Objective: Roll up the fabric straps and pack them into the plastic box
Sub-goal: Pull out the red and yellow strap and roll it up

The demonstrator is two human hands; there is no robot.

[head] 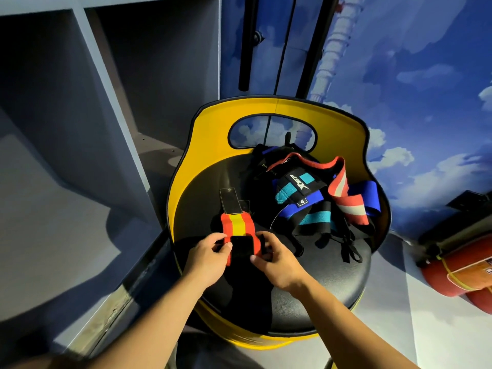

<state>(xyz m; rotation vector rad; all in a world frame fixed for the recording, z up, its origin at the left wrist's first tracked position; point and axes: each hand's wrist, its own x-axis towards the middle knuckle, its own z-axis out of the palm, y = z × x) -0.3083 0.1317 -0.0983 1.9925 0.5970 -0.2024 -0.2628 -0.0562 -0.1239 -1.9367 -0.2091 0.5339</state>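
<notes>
Under the fingers (226, 245) of the left hand (206, 258), the near end of the red-and-yellow strap (235, 226) was covered, and the right hand (277, 262) hid its other edge. Beyond the fingers, the heap of straps (314, 198) overlapped so that their number could not be told, and the lettering on one black label (299, 182) was too small to read fully. To the right, the red fire extinguisher (463, 272) was cut off by the picture's edge.
</notes>
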